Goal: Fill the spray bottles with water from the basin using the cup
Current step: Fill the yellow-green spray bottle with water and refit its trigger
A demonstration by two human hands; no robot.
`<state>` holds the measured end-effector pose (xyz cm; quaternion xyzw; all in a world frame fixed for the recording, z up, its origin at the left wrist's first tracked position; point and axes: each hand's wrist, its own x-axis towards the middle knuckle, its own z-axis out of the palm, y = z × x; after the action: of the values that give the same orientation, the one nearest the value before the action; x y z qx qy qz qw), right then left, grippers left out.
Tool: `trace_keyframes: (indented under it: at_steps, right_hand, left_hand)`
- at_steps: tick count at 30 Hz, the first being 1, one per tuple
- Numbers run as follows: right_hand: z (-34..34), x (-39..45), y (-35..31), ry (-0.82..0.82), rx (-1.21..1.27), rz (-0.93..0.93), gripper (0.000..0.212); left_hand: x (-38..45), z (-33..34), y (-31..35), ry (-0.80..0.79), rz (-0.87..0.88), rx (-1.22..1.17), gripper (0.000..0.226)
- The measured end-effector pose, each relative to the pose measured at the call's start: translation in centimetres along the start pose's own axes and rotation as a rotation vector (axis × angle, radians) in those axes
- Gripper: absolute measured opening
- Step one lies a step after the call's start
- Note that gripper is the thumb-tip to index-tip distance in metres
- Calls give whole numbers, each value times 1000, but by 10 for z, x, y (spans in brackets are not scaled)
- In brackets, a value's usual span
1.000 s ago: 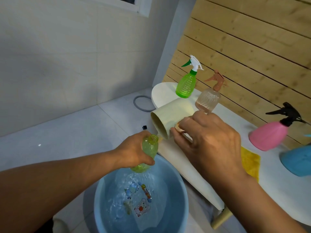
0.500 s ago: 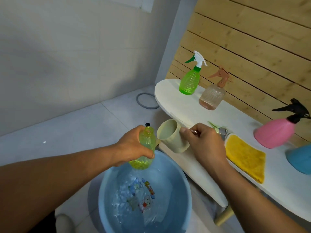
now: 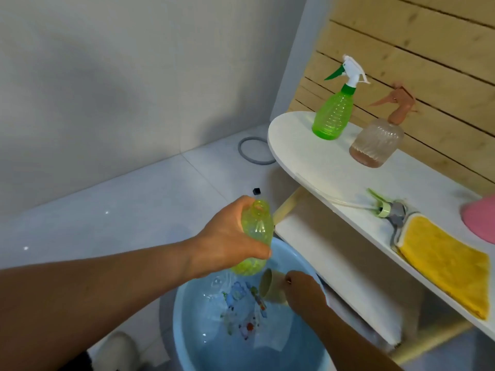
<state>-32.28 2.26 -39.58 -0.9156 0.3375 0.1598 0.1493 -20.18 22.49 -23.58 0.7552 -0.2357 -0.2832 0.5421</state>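
Observation:
My left hand (image 3: 227, 239) grips a yellow-green bottle (image 3: 255, 231) with no spray head, its open neck up, above the far rim of the blue basin (image 3: 187, 333). The basin holds water and has a picture on its bottom. My right hand (image 3: 304, 293) holds the beige cup (image 3: 272, 286) by its handle, tipped on its side with the mouth facing left, down at the water. A loose spray head (image 3: 385, 208) with its tube lies on the white shelf (image 3: 302, 162).
A green spray bottle (image 3: 333, 113) and a clear brown-headed one (image 3: 376, 140) stand on the shelf's far end. A yellow cloth (image 3: 444, 266) lies on the shelf's near part, a pink bottle (image 3: 480, 218) at the right edge. A lower shelf board (image 3: 332, 261) juts beside the basin.
My right hand has brought the cup down from the bottle's neck into the basin. My left hand keeps the bottle over the basin.

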Motion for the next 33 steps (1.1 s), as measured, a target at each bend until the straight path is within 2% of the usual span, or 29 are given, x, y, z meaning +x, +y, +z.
trace_keyframes:
  at_steps: [4, 7, 10, 15, 23, 33]
  right_hand:
    - [19, 12, 4, 20, -115, -55, 30]
    - [32, 19, -1, -30, -247, -115, 31]
    - [52, 19, -11, -82, -234, -127, 30]
    - [70, 14, -29, -72, 66, -53, 28]
    - [24, -7, -22, -1, 738, 117, 37]
    - [-108, -80, -29, 98, 1007, 19, 35]
  left_hand:
    - [3, 4, -4, 19, -17, 9, 63]
    - [7, 3, -5, 34, -26, 23, 62]
    - [11, 1, -7, 59, -36, 37, 61]
    - [14, -4, -9, 71, -48, 71, 63]
    - [5, -16, -4, 54, -37, 82, 65]
    - [-7, -26, 2, 109, -36, 108, 70]
